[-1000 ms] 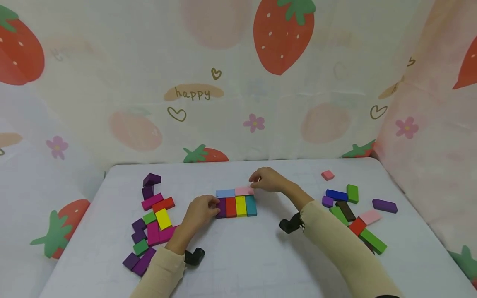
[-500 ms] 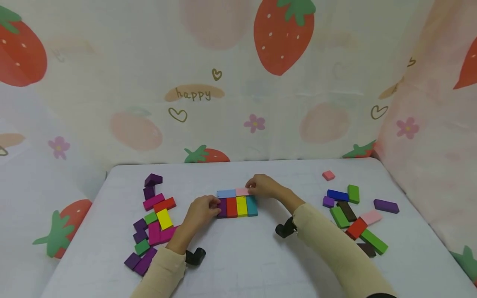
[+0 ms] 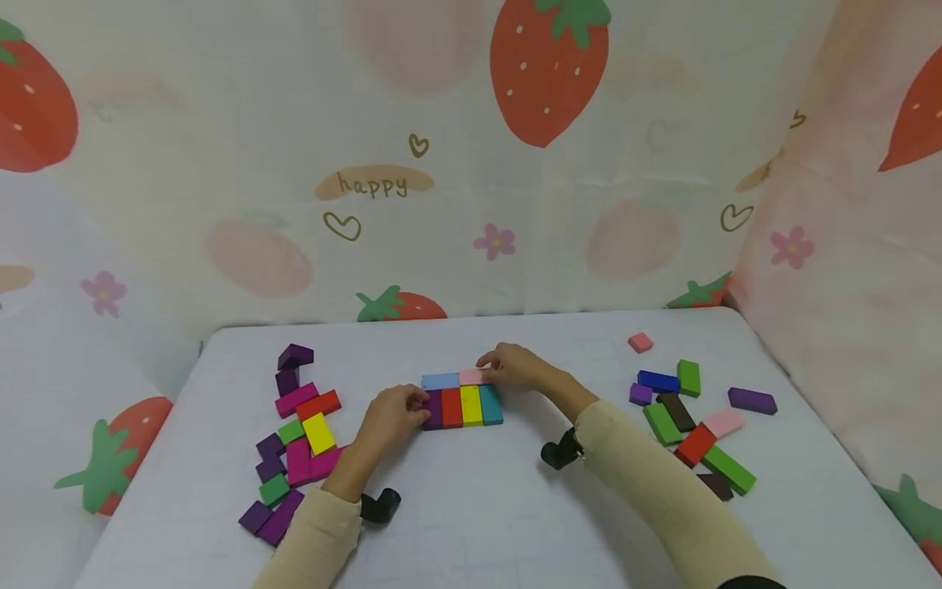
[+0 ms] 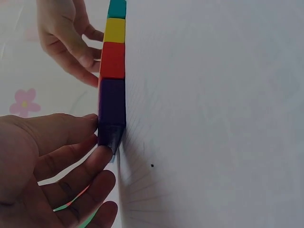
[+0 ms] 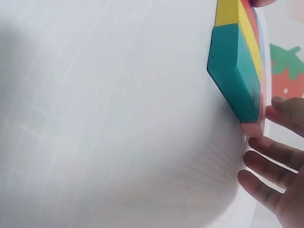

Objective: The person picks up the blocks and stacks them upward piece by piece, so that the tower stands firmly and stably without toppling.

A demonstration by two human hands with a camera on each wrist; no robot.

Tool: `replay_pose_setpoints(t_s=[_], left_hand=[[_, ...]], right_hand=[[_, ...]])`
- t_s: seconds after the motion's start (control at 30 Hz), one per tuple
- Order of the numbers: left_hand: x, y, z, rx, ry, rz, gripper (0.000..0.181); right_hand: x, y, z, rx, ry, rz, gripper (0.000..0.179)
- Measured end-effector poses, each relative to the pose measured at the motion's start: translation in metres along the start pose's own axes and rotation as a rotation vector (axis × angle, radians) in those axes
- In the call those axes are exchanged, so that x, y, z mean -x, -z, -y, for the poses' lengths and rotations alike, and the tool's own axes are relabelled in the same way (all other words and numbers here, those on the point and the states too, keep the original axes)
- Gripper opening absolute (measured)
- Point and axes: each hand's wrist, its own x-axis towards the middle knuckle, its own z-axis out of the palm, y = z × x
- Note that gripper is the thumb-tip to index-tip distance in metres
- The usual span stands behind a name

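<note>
On the white table, a purple block (image 3: 432,409), a red block (image 3: 452,407), a yellow block (image 3: 471,406) and a teal block (image 3: 491,405) stand side by side. Behind them lie a light blue block (image 3: 440,381) and a pink block (image 3: 469,377), end to end. My left hand (image 3: 394,415) touches the purple block's left end, thumb and forefinger at its edges. At the pink block's right end is my right hand (image 3: 517,367), which hides part of it. In the right wrist view, its fingers (image 5: 270,147) are spread and fairly straight around that end.
Left of the row lies a cluster of purple, magenta, green, red and yellow blocks (image 3: 319,433). On the right are several scattered blocks, among them a blue block (image 3: 658,381) and a purple block (image 3: 752,400). A strawberry-print cloth (image 3: 515,188) hangs behind the table.
My right hand has moved left and slightly down, from the back right corner onto the pink block's right end. The left hand stays at the purple block. The row keeps its arrangement.
</note>
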Motion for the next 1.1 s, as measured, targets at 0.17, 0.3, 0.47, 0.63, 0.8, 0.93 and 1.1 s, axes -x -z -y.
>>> replay_pose_setpoints(t_s=[0.17,0.3,0.47,0.63,0.8,0.93,1.1], left_hand=[[0.000,0.000,-0.001,-0.003,-0.002,0.002,0.027],[0.001,0.001,-0.001,-0.005,-0.006,-0.002,0.027],[0.000,0.001,0.001,0.000,0.000,0.008,0.028],[-0.001,0.000,-0.001,-0.003,-0.006,0.011,0.028],[-0.001,0.001,-0.001,-0.011,-0.032,0.001,0.026],[-0.001,0.001,0.001,-0.020,-0.037,0.000,0.026],[0.000,0.000,0.001,-0.014,-0.024,0.002,0.026]], right_hand=[[-0.005,-0.004,0.000,0.040,0.005,0.001,0.030],[-0.005,-0.005,0.000,0.055,0.006,0.002,0.029],[0.001,0.002,0.001,0.039,0.001,-0.020,0.032],[0.023,0.026,-0.008,0.051,0.054,-0.079,0.032],[0.060,0.056,-0.033,0.071,0.073,-0.142,0.031],[0.091,0.074,-0.056,0.099,0.058,-0.188,0.028],[0.131,0.085,-0.080,0.147,0.026,-0.210,0.028]])
